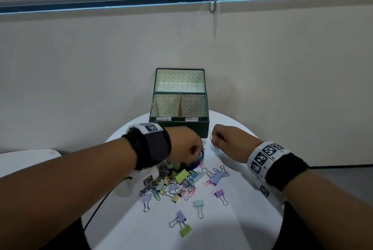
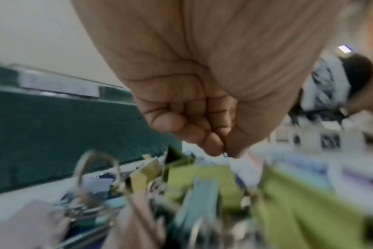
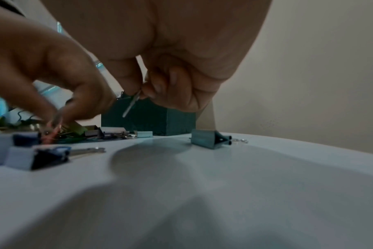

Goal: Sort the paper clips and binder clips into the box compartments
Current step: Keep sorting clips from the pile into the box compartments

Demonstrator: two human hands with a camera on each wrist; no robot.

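Observation:
A green box [image 1: 178, 127] with two labelled front compartments stands at the far side of the round white table [image 1: 242, 219]. A pile of pastel binder clips and paper clips [image 1: 177, 181] lies before it. My left hand [image 1: 193, 149] hovers over the pile's far end with curled fingers. In the left wrist view the left hand [image 2: 224, 151] pinches a thin wire clip [image 2: 225, 154], only its tip showing. My right hand [image 1: 215, 137] is in front of the box's right corner, pinching linked paper clips [image 1: 212, 138] that dangle. In the right wrist view the right hand [image 3: 142, 91] pinches a clip [image 3: 131, 104].
The box lid [image 1: 179, 80] stands open against the wall. Loose binder clips [image 1: 184, 229] lie scattered toward the near edge. A second white table [image 1: 26, 159] sits at the left, and a black cable [image 1: 94, 213] runs down beside the round table.

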